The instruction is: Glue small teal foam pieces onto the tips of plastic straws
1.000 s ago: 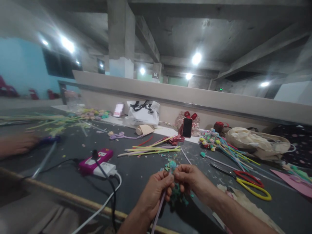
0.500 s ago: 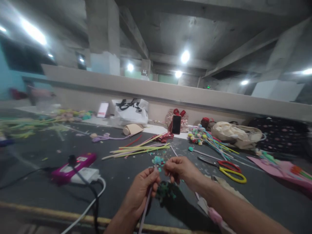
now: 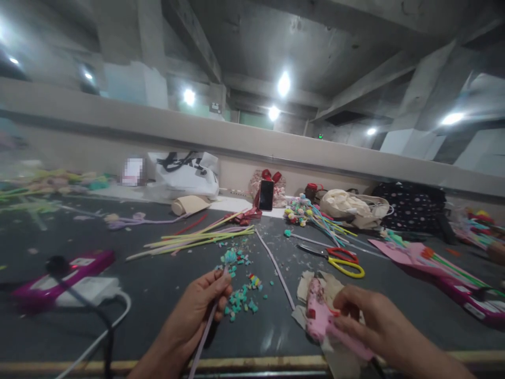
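In the head view, my left grip [image 3: 197, 308] is closed around a lilac stem [image 3: 205, 336], thumb and fingers pinching it just below its top. The stem slants down toward me past the edge of the table [image 3: 158, 279], and a teal flower [image 3: 230, 256] sits at its upper end, just above my fingertips. Teal scraps [image 3: 239, 302] lie scattered beside that grip, with a few red and yellow bits among them.

My right grip [image 3: 373, 321] is at the pink glue gun [image 3: 317, 321], fingers curved by its handle and red trigger; I cannot tell whether they have closed on it. The glue gun lies over a crumpled pale sheet [image 3: 303, 288], near the table's front edge.

Between my two grips, a loose stem [image 3: 275, 266] runs slantwise across the table. Beyond the teal scraps lies a bundle of yellow and pale stems [image 3: 197, 238]. Scissors [image 3: 331, 258] with one red and one yellow handle rest beyond the glue gun. Farther back, a phone [image 3: 266, 195] stands upright, and off to my left is a purple power strip [image 3: 92, 260].
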`<action>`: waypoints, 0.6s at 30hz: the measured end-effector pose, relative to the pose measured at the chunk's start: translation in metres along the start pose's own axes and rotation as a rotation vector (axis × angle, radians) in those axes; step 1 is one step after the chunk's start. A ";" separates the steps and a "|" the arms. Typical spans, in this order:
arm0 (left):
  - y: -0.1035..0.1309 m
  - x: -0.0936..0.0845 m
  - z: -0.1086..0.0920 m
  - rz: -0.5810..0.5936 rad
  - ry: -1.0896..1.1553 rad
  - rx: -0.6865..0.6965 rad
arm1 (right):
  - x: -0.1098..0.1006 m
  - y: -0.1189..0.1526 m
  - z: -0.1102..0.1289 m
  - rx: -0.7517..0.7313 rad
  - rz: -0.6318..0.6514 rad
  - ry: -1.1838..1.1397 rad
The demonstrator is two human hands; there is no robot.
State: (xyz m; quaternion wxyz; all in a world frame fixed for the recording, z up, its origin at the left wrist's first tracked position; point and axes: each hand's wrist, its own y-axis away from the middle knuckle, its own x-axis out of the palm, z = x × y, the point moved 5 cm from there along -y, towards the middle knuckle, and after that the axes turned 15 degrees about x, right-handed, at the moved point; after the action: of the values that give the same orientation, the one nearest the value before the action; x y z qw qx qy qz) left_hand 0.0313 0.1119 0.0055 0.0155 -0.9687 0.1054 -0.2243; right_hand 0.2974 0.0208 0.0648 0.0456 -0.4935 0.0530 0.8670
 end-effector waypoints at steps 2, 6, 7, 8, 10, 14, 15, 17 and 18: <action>0.000 0.003 0.000 0.002 -0.004 -0.003 | 0.004 0.012 -0.009 -0.029 -0.059 0.155; 0.006 0.029 -0.001 0.037 0.017 -0.013 | 0.017 0.013 -0.015 -0.053 -0.055 0.300; 0.008 0.039 0.000 0.031 0.019 -0.022 | 0.019 0.011 -0.015 -0.045 -0.049 0.306; 0.010 0.051 0.002 0.045 0.026 -0.033 | 0.020 0.009 -0.016 -0.036 -0.046 0.293; 0.013 0.076 0.010 0.082 0.026 -0.084 | 0.020 0.006 -0.019 -0.024 -0.031 0.225; 0.007 0.115 0.032 0.117 0.007 -0.146 | 0.019 0.007 -0.030 -0.024 0.038 0.038; 0.003 0.120 0.037 0.113 -0.026 -0.126 | 0.019 0.008 -0.033 -0.033 0.050 -0.002; -0.006 0.125 0.047 0.096 -0.069 -0.106 | 0.018 0.009 -0.036 -0.047 0.058 -0.065; -0.010 0.127 0.052 0.090 -0.091 -0.098 | 0.018 0.009 -0.038 -0.050 0.059 -0.086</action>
State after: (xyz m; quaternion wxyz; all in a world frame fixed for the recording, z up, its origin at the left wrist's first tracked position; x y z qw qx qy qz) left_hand 0.1670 0.0944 0.0146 -0.0169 -0.9718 0.1589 -0.1737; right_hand 0.3191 0.0071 0.0307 0.0098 -0.4551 0.0437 0.8893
